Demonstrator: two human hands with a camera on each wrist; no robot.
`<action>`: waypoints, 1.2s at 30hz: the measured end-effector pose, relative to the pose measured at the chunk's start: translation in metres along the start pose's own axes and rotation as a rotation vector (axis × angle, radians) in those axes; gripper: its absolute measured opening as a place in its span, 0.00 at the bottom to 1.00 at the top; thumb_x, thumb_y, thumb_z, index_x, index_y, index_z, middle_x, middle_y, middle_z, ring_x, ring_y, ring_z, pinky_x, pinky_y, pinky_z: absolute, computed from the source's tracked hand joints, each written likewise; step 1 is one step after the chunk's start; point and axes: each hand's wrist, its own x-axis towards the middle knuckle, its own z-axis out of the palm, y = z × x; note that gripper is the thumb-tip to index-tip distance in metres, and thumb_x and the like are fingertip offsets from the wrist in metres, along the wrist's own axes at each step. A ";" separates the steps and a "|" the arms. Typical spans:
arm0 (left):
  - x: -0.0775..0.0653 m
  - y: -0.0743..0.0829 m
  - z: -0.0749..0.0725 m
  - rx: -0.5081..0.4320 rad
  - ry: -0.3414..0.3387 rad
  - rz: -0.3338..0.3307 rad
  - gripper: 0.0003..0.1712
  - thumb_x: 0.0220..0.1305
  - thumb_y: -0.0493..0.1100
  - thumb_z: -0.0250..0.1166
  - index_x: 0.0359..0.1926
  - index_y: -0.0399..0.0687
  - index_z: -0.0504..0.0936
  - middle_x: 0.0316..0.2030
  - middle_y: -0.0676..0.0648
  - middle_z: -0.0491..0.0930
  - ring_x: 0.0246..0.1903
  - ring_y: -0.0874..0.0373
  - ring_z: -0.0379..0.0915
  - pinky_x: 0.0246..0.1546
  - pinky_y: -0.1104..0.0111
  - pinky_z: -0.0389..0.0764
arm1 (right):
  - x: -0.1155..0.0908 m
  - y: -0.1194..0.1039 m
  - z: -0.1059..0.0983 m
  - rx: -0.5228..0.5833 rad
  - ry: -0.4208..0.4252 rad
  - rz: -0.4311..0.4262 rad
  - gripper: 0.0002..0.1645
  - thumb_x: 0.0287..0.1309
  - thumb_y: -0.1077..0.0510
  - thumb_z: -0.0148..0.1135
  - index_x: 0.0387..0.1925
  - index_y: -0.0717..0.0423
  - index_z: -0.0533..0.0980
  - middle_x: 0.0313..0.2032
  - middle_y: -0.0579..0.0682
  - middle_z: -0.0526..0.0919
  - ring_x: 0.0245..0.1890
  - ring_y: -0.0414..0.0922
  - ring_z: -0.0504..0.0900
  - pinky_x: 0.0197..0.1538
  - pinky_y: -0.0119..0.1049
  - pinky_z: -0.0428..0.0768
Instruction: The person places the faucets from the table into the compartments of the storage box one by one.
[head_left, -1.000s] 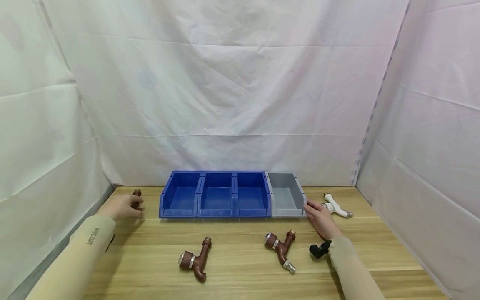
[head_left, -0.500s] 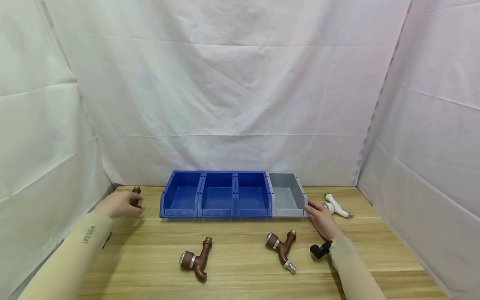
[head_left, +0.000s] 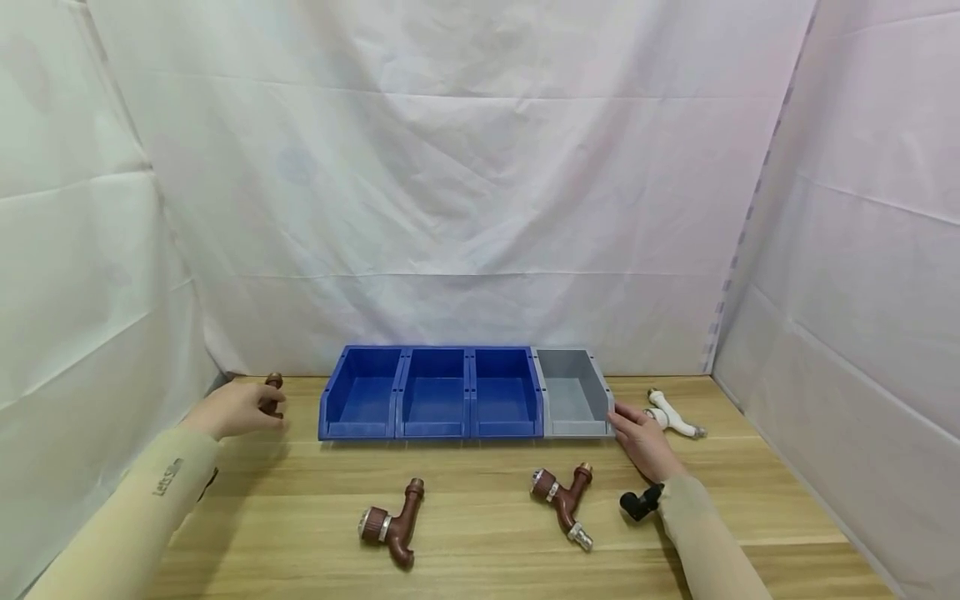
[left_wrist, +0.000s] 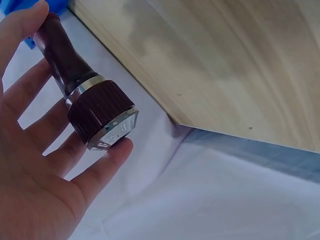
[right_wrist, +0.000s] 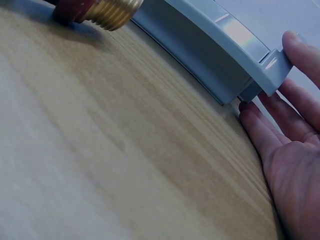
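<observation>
At the back left, my left hand [head_left: 236,408] holds a dark brown faucet [head_left: 273,381]. In the left wrist view, the thumb lies at the narrow end of this faucet [left_wrist: 62,52]. The other fingers pass behind its body, with the little finger at the ribbed knob. My right hand [head_left: 647,440] grips the front right corner of the grey storage bin [head_left: 573,427]. In the right wrist view, the thumb sits above the rim of the grey bin [right_wrist: 235,37] and the fingers below it. Three blue bins [head_left: 433,428] stand joined in a row with the grey one.
Two brown faucets, one left of centre [head_left: 399,527] and one right of centre [head_left: 564,503], lie on the wooden table [head_left: 480,558]. A white faucet [head_left: 677,417] lies beyond my right hand, and a black elbow-shaped piece [head_left: 639,502] beside that wrist. White cloth [head_left: 480,183] encloses the table.
My left hand and forearm have shifted slightly left, while the faucet there stays nearly in place. My right hand keeps its place at the grey bin.
</observation>
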 end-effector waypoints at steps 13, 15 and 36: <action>0.003 0.018 -0.014 0.023 -0.014 -0.013 0.34 0.50 0.59 0.73 0.51 0.40 0.83 0.46 0.36 0.81 0.45 0.36 0.77 0.43 0.45 0.75 | 0.001 -0.004 -0.002 -0.002 -0.028 -0.017 0.37 0.71 0.61 0.53 0.70 0.75 0.50 0.62 0.55 0.69 0.59 0.41 0.73 0.56 0.31 0.73; 0.002 0.017 -0.013 0.025 -0.020 -0.016 0.34 0.50 0.59 0.73 0.51 0.40 0.83 0.46 0.35 0.81 0.45 0.35 0.76 0.43 0.45 0.75 | 0.001 -0.004 -0.002 0.002 -0.037 -0.018 0.37 0.71 0.61 0.52 0.70 0.76 0.49 0.61 0.54 0.69 0.59 0.40 0.73 0.56 0.30 0.73; 0.001 0.014 -0.018 0.038 -0.034 -0.018 0.33 0.50 0.59 0.73 0.51 0.40 0.83 0.45 0.33 0.81 0.45 0.32 0.75 0.43 0.43 0.74 | -0.001 -0.003 0.001 -0.008 -0.021 0.019 0.37 0.71 0.61 0.52 0.71 0.74 0.48 0.67 0.64 0.59 0.59 0.38 0.72 0.57 0.30 0.72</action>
